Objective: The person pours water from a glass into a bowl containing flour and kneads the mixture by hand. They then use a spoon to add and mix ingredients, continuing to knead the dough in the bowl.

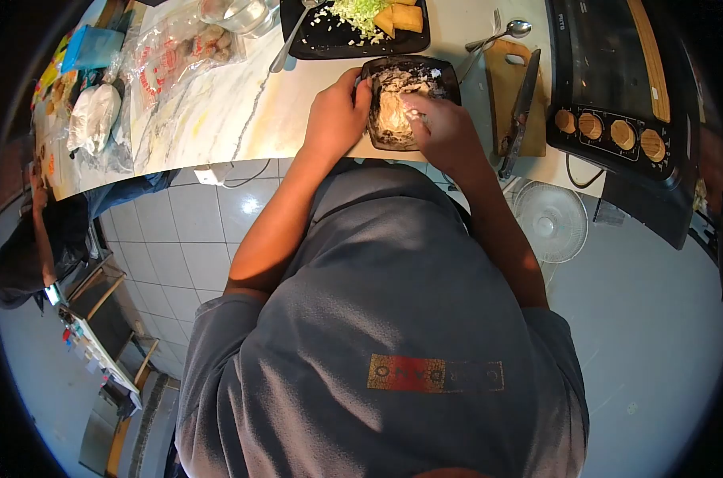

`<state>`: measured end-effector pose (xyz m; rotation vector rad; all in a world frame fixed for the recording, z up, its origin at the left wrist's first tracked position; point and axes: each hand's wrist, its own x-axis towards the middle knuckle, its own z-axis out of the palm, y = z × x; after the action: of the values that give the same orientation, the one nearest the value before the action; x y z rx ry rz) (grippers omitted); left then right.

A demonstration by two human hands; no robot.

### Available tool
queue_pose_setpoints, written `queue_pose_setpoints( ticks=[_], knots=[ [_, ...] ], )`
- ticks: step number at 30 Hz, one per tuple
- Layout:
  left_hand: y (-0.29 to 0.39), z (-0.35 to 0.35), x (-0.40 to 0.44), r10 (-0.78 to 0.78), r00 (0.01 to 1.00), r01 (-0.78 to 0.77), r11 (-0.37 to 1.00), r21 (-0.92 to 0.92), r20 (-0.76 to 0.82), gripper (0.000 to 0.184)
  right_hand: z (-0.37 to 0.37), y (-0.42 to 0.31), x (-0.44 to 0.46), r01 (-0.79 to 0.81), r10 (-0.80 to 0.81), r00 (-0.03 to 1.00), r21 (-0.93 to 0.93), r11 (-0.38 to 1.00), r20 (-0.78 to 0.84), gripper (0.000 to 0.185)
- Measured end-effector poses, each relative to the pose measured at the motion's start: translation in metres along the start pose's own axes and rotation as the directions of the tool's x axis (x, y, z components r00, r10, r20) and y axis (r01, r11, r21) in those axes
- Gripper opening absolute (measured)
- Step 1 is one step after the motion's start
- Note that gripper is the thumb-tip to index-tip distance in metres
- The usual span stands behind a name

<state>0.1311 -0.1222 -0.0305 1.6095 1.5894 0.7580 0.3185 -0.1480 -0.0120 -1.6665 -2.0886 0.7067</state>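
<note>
A square black bowl (373,131) sits near the counter's front edge with pale, floury dough (395,111) inside. My left hand (339,118) grips the bowl's left rim, thumb along the inside edge. Over the right half of the bowl, my right hand (441,131) has its fingers curled into the dough, and pale bits stick to them. Some of those fingertips are hidden. Just behind the bowl stands a black tray (322,46) with chopped green vegetable (360,17), orange-yellow blocks (405,19) and a spoon (294,40) resting on its left rim.
Right of the bowl lie a spoon (518,29), a fork and a wooden cutting board (505,80) with a long knife (522,111) on it. A black oven (608,72) stands at far right. Plastic bags (190,56) lie left. Another person's arm (41,231) shows at far left.
</note>
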Motion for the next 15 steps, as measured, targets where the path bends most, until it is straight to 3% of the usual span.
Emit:
queue_pose_setpoints(
  ticks=[4, 6, 10, 12, 15],
  knots=[
    [0.002, 0.000, -0.001, -0.008, 1.000, 0.008, 1.000, -0.006, 0.002, 0.033, -0.005, -0.002, -0.001, 0.041, -0.039, 0.997, -0.020, 0.999, 0.063, 0.030],
    [0.007, -0.002, -0.001, -0.021, 1.000, 0.021, 1.000, -0.013, 0.001, 0.029, 0.001, 0.010, -0.001, 0.346, -0.350, 0.937, -0.204, 0.916, 0.014, 0.032],
    [0.010, -0.002, -0.002, -0.021, 1.000, 0.021, 1.000, -0.020, -0.018, 0.025, -0.002, 0.010, -0.004, 0.369, -0.370, 0.928, -0.229, 0.901, 0.042, 0.037],
    [0.005, 0.000, -0.003, -0.013, 1.000, 0.013, 1.000, -0.007, -0.019, 0.028, -0.010, 0.000, -0.003, 0.080, -0.079, 0.996, -0.026, 0.996, 0.052, 0.043],
    [0.005, 0.000, -0.002, -0.014, 1.000, 0.014, 1.000, 0.020, -0.024, 0.032, -0.007, -0.015, 0.007, -0.031, 0.030, 0.999, 0.086, 0.996, 0.016, 0.041]
  ],
)
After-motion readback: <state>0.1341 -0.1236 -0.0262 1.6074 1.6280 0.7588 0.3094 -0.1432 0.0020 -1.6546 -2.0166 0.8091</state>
